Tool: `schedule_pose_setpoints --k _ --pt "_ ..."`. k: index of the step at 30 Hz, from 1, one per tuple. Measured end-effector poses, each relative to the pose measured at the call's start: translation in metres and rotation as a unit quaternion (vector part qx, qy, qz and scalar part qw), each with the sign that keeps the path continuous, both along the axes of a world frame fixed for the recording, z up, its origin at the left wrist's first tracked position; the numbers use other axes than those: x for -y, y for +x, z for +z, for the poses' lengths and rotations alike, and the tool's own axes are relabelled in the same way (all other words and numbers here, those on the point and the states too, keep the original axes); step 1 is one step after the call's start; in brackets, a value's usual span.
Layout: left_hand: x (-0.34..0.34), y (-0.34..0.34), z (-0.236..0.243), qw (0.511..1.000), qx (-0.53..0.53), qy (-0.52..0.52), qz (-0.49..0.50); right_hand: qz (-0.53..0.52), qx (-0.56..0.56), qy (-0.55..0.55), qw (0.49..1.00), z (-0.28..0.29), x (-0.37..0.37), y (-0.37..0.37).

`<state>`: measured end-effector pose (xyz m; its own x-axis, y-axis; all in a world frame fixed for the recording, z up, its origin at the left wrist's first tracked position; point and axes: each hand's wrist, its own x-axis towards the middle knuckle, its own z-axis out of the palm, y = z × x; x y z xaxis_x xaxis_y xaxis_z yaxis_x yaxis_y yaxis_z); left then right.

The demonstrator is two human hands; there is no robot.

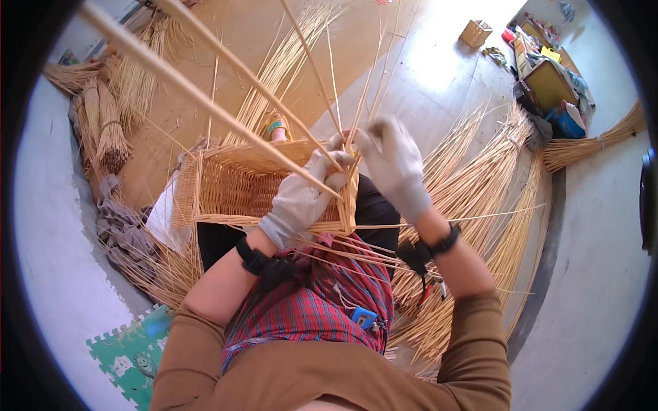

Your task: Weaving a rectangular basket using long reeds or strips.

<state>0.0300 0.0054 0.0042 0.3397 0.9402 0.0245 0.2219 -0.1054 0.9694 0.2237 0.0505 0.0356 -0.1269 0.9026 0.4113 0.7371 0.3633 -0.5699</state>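
Observation:
A rectangular wicker basket rests on its side across my lap, its woven inside showing. Long loose rods rise from its right end. My left hand, in a pale work glove, is closed on the basket's right rim among the rods. At that end's far corner is my right hand, also gloved. Its fingers are curled and slightly blurred beside upright thin rods; whether one is between them is hidden. Two thick rods slant from the basket toward the upper left. Several thin rods stick out over my plaid apron.
Large bundles of loose rods lie on the floor at right. More bundles lean by the left wall, near grey cloth. A cluttered cabinet and a small box stand far right. A green foam mat lies near left.

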Motion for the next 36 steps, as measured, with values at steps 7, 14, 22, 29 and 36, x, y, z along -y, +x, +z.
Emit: schedule_pose_setpoints --k 7,14,22,29,36 --pt "-0.013 0.027 -0.014 0.989 0.072 0.126 0.034 0.024 0.084 -0.065 0.994 -0.020 0.105 -0.011" --pt "-0.019 0.024 -0.022 0.991 0.116 -0.046 0.054 0.063 0.058 -0.056 0.995 -0.032 0.088 -0.010" --pt "-0.029 -0.013 0.007 0.951 0.228 -0.173 -0.121 0.021 0.069 -0.075 0.995 -0.028 0.107 -0.006" --pt "-0.050 -0.008 -0.020 0.884 -0.202 0.400 -0.135 0.107 0.091 -0.079 0.987 -0.021 0.104 0.011" --pt "-0.061 -0.004 -0.059 0.986 0.088 -0.098 -0.103 0.091 0.070 -0.060 0.992 -0.028 0.097 0.006"
